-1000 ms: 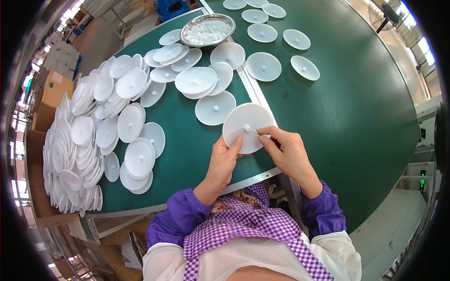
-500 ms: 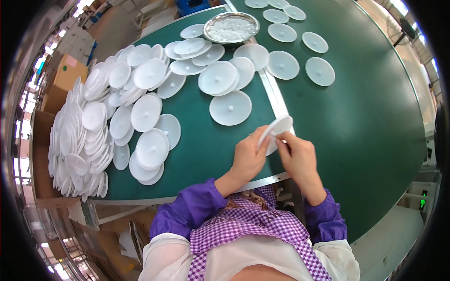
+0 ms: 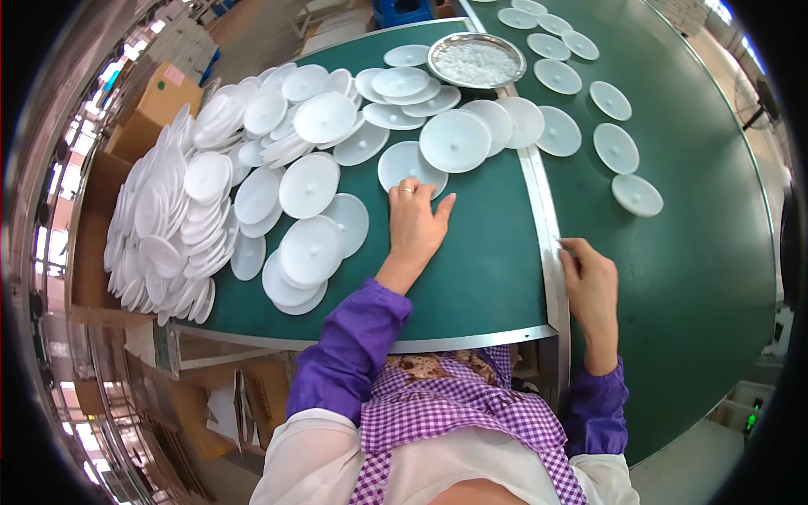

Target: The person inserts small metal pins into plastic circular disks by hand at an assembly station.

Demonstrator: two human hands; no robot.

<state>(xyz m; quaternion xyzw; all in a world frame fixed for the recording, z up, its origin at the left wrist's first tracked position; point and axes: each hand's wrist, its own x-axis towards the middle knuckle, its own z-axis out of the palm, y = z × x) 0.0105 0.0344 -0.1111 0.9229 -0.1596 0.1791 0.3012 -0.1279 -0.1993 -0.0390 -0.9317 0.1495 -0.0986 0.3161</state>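
Note:
My left hand (image 3: 416,225) reaches over the green table, its fingertips resting on the near edge of a white round disc (image 3: 406,163). Its thumb stands apart from the fingers, and the disc lies flat. Beside the metal strip, my right hand (image 3: 592,282) is closed, index finger and thumb drawn toward each other at the tips. Whatever may be between them is too small to make out. Another white disc (image 3: 637,194) with a small centre knob lies beyond the right hand. A metal bowl (image 3: 431,63) of small white pieces stands at the far side.
A large heap of white discs (image 3: 172,194) covers the table's left side, beside an open cardboard box (image 3: 94,231). Several discs overlap near the bowl, and more lie beyond the metal strip (image 3: 543,219). A blue stool (image 3: 404,12) is at the back.
The disc held between both hands has been let go and lies on the right part of the table. My left hand has moved forward to another disc; my right has drawn away rightward.

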